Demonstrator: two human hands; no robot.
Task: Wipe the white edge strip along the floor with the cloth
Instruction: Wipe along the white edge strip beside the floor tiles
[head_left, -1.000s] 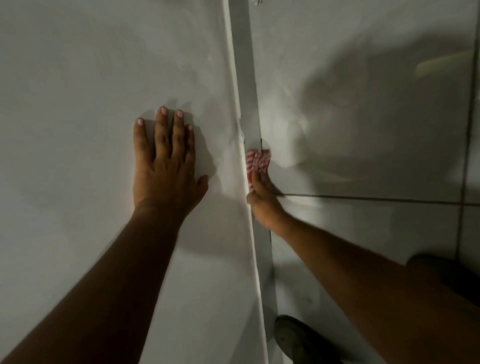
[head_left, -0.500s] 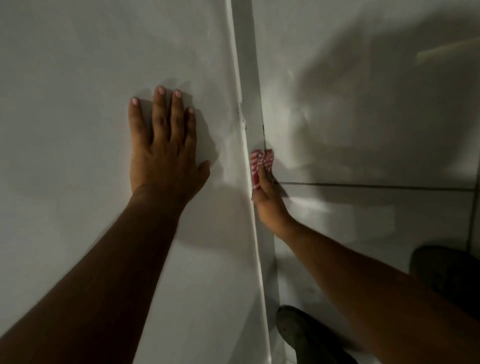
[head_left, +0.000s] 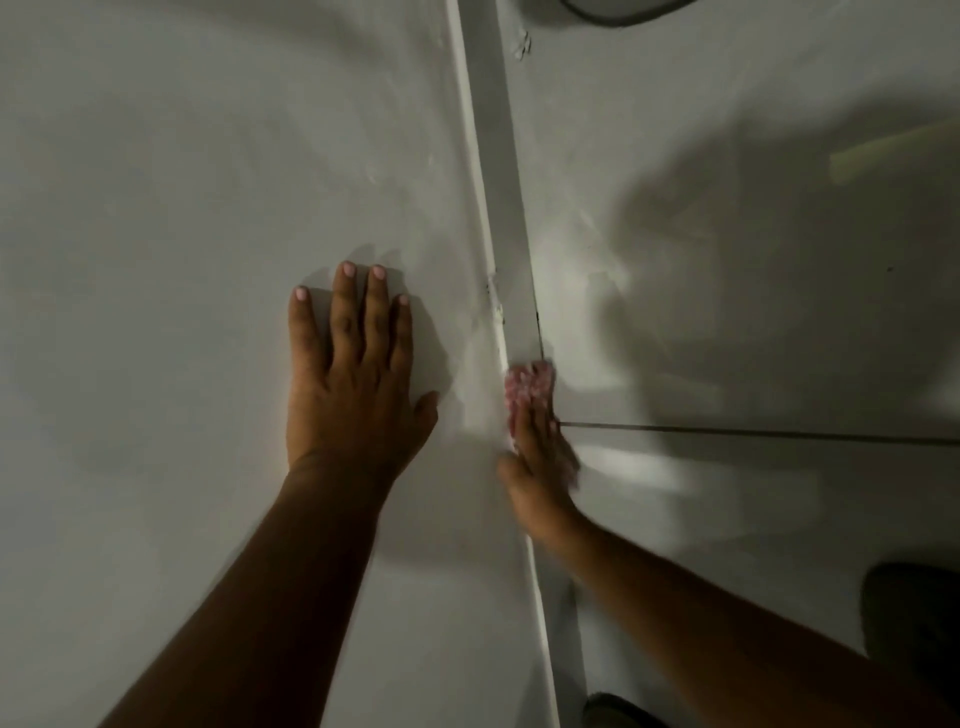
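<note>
The white edge strip (head_left: 496, 171) runs from the top middle down to the bottom, where the white wall meets the tiled floor. My right hand (head_left: 540, 462) presses a red-and-white striped cloth (head_left: 527, 387) against the strip at mid-height; the cloth pokes out beyond my fingertips and looks blurred. My left hand (head_left: 353, 384) lies flat on the wall (head_left: 182, 234) left of the strip, fingers spread and pointing up, holding nothing.
Pale floor tiles (head_left: 727, 312) fill the right side, with a dark grout line (head_left: 753, 431) running right from the cloth. My dark shoes show at the bottom (head_left: 618, 712) and right edge (head_left: 914, 618). A dark curved object (head_left: 613, 10) sits at the top.
The view has shifted, so both hands sit lower in the frame. My right hand and cloth stay on the strip near the grout line and now blur with motion. The left hand stays flat on the wall.
</note>
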